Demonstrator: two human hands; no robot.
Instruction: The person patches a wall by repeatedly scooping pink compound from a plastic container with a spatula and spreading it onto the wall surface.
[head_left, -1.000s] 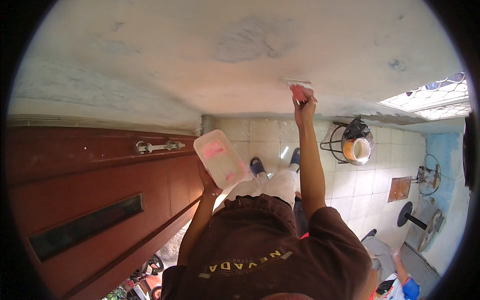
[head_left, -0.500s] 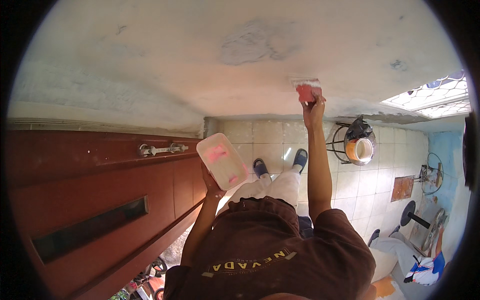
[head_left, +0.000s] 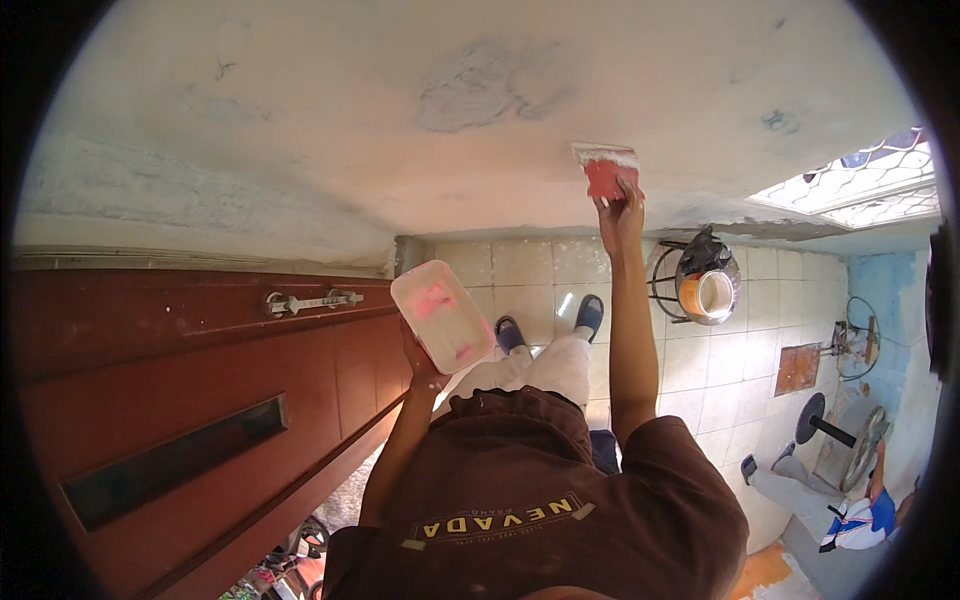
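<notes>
In my right hand (head_left: 622, 215) is a red putty spreader (head_left: 608, 180), its blade smeared with white paste and held at the wall (head_left: 330, 130). My fingers pinch it from below; whether the blade's edge touches the plaster I cannot tell. My left hand (head_left: 428, 366) supports a shallow, pale rectangular plastic tub (head_left: 446, 335) from beneath and the side. Pink smears and some pale paste lie inside it. Grey rough patches (head_left: 470, 90) mark the wall to the left of the spreader.
A brown-red door (head_left: 200, 350) with a metal handle (head_left: 315, 301) stands at left. On the right, a stool (head_left: 664, 280) bears a yellow bucket (head_left: 690, 297) and a black plastic bag (head_left: 706, 252). Beyond are a window grille (head_left: 850, 190) and another person (head_left: 860, 520).
The spreader has moved slightly up the wall, and its blade is now sharper to see. My left hand keeps the tub almost in place. The whole view has shifted a little.
</notes>
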